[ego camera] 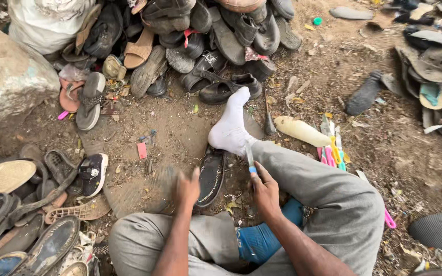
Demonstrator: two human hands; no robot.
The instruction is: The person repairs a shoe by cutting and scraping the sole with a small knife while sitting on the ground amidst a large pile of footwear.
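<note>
While sitting cross-legged on bare dirt, a person is pinning a black shoe [211,176] under a white-socked foot [229,128]; the right hand [265,190] is clenching a blue-handled tool [250,158], the blurred left hand [187,188] gripping unclear, steadying advisable.

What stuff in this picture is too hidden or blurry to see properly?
- Head view: the left hand is motion-blurred, and so is whatever it holds.
- Head view: the thin tool in the right hand is mostly hidden by the fingers.
- Head view: the black shoe is partly covered by the leg.
</note>
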